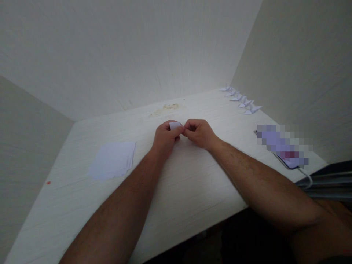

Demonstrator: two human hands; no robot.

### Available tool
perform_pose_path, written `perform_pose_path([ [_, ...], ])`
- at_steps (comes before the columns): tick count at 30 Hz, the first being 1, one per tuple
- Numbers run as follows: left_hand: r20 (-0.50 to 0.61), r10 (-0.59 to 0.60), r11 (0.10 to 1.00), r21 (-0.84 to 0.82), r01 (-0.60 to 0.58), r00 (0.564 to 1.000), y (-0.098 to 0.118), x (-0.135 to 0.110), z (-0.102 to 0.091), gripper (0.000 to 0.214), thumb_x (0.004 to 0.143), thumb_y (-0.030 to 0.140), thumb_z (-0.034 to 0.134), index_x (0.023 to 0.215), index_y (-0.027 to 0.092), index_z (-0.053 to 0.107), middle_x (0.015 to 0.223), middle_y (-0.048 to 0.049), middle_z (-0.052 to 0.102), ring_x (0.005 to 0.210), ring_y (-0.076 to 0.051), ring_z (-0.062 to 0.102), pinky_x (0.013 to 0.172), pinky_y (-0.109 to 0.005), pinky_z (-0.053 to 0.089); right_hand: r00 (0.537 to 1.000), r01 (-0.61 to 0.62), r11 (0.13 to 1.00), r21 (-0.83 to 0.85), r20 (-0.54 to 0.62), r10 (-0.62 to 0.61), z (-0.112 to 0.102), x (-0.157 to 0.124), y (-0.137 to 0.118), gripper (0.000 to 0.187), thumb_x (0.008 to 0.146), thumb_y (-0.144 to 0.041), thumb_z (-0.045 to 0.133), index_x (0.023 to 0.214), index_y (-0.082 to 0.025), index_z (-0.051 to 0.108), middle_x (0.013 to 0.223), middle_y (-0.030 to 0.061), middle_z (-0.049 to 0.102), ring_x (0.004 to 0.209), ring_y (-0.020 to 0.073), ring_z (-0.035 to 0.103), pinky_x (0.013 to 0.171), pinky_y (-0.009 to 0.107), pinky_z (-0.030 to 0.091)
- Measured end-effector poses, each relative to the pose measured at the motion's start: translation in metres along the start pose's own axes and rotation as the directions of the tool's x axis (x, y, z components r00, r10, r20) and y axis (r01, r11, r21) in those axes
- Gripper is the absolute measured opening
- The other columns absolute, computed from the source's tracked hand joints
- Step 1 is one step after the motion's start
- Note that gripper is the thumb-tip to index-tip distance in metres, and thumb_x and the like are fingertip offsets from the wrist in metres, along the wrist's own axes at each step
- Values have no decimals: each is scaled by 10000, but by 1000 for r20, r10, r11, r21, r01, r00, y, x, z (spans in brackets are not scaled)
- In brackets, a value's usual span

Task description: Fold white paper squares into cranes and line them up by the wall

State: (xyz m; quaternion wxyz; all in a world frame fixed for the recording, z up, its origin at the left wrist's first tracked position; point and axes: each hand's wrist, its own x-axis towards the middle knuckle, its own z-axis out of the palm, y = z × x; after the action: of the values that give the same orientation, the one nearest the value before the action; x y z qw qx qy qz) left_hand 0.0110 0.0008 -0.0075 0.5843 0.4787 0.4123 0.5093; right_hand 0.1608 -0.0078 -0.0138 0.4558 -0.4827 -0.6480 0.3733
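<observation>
A small white piece of folded paper (175,125) shows between the thumb and fingers of my left hand (165,136), which is closed on it. My right hand (200,132) meets the left at the fingertips, its thumb and forefinger pinched at the paper's right end. Most of the paper is hidden behind my fingers, so its full shape cannot be made out. Both hands are just above the middle of the white table (189,190).
A stack of white paper sheets (112,159) lies on the left. Several folded paper cranes (242,99) stand in a row at the back right. Nearer on the right lies a phone (280,146), its screen blurred, with a white cable (308,178). Walls (137,55) enclose the table.
</observation>
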Motion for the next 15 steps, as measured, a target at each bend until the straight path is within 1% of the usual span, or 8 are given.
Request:
perform_pose_path([
  [3,-2,-19,999,-31,19,1000,1,0,-1,171,583,194,785,648,164,629,562,34,531,503,-75,456,479,-222,335,999,45,998,-37,18,-44,0,-1,0,166,775,-294,640,659,-181,609,591,-47,516,586,86,408,560,237,316],
  [7,-9,-23,996,-92,22,1000,2,0,0,154,573,179,783,620,169,636,576,23,545,547,-86,477,525,-227,365,998,64,996,-64,21,-63,-1,-2,-2,157,781,-289,624,669,-180,614,600,-45,514,602,90,411,574,240,317],
  [12,-40,-50,990,-138,44,998,2,0,0,118,621,206,764,635,163,655,641,-1,595,613,-100,533,590,-237,420,998,56,998,-35,39,-54,-1,-2,-5,157,771,-284,612,653,-181,599,597,-46,511,594,88,408,572,245,317],
  [15,-42,-49,989,-139,42,998,2,-1,1,121,642,227,761,651,158,661,646,-2,597,611,-101,538,581,-238,421,998,55,997,-52,30,-54,0,-2,-6,149,762,-265,609,640,-182,589,586,-50,501,587,86,402,571,247,312],
])
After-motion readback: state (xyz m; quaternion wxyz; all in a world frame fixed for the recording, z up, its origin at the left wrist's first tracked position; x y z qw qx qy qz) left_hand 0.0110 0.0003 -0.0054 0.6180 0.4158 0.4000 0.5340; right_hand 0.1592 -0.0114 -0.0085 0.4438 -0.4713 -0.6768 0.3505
